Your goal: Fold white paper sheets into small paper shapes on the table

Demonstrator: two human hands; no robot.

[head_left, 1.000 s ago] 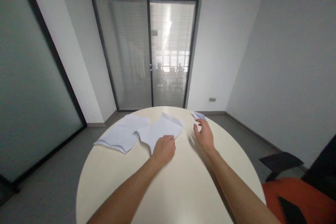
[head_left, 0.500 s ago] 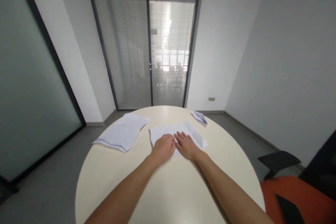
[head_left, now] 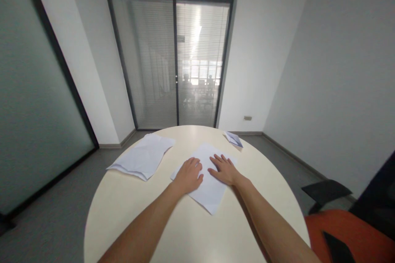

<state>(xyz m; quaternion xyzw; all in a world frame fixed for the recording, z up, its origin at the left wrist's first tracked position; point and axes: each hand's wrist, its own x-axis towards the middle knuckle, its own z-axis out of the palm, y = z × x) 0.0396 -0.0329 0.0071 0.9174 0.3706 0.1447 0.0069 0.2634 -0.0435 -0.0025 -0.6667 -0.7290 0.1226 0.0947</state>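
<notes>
A white sheet of paper [head_left: 210,195] lies turned cornerwise on the round table, one corner pointing toward me. My left hand [head_left: 189,175] rests on its left part, palm down, thumb held away from the slightly bent fingers. On the right part of the sheet, my right hand [head_left: 224,170] lies flat with its fingers spread. Both hands are open and grip nothing; they cover part of the paper's left and right sides.
A stack of white paper sheets [head_left: 143,156] sits at the table's left. Near the far right edge is a small folded paper [head_left: 233,139]. The cream table [head_left: 191,238] has a rounded rim. An orange chair [head_left: 348,230] stands at the right, its black armrest close by.
The sheet has turned so a corner now points toward me. My left hand has uncurled from a closed grip, and my hands are farther apart. The view has shifted slightly.
</notes>
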